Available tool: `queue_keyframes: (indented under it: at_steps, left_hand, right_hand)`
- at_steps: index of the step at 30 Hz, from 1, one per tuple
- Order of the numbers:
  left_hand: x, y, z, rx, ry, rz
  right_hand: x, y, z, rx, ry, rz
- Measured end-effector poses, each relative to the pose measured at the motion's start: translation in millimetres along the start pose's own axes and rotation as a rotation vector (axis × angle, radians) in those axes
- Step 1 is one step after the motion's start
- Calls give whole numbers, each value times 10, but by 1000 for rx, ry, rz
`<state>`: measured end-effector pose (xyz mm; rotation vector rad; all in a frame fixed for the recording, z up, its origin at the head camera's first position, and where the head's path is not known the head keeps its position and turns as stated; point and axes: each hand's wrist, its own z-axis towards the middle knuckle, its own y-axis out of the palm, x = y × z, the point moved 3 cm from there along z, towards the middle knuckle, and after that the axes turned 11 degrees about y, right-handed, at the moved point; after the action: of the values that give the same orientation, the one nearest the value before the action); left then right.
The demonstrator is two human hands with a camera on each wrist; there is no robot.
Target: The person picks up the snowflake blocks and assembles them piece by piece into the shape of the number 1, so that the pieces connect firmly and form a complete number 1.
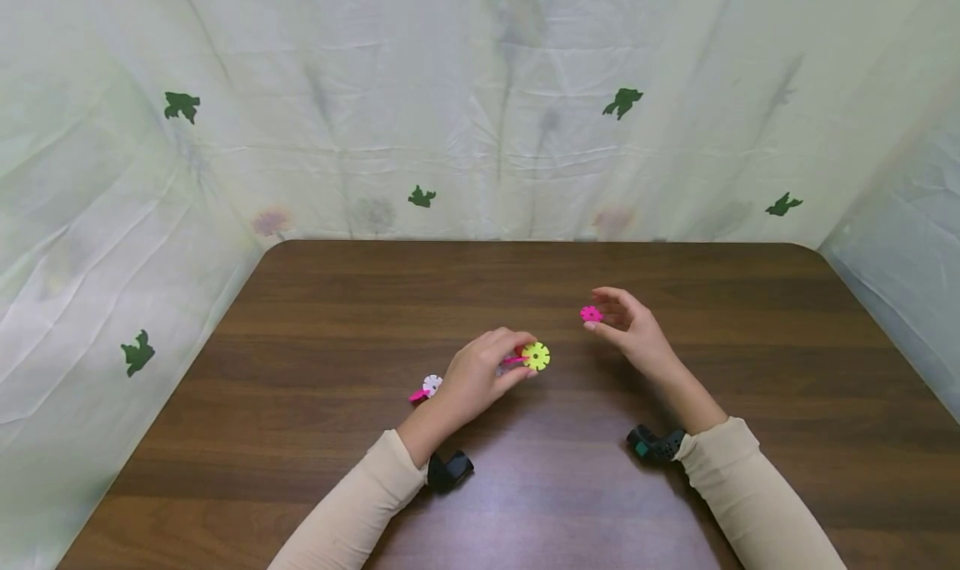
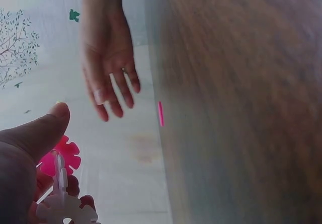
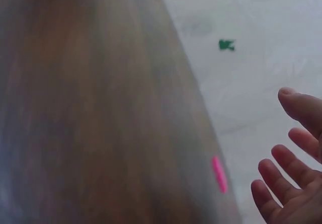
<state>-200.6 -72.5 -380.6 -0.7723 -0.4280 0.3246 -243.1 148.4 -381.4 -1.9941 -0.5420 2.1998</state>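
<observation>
My left hand [image 1: 474, 376] pinches several joined notched plastic discs between thumb and fingers. A yellow disc [image 1: 536, 356] faces up beyond its fingertips, with a pink disc [image 1: 514, 359] edge-on beside it. In the left wrist view, a bright pink disc [image 2: 68, 153] and a white disc [image 2: 68, 210] show by the fingers. My right hand [image 1: 636, 337] has spread, relaxed fingers [image 3: 286, 166] with nothing between them. Close to its fingertips a single pink disc [image 1: 591, 314] lies flat on the table, seen edge-on in both wrist views.
Behind the left wrist show a white disc [image 1: 432, 384] and a pink piece [image 1: 419, 396]; whether these join the held discs I cannot tell. The brown wooden table [image 1: 337, 303] ends at a pale cloth backdrop [image 1: 450, 120] with green leaf-like patches.
</observation>
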Motion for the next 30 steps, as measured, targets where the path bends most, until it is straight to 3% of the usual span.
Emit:
queue_keyframes:
  at_steps: [7, 10, 19, 30]
  left_hand:
    - [-4, 10, -5, -7, -3, -2]
    - [-5, 13, -5, -7, -1, -2]
    - [-18, 13, -9, -7, 4, 0]
    - [-14, 14, -10, -3, 6, -1]
  right_hand:
    - [458, -69, 168, 5, 57, -59]
    - [552, -77, 200, 0, 68, -122]
    - [634, -64, 291, -3, 53, -322]
    - [627, -11, 352, 25, 45, -416]
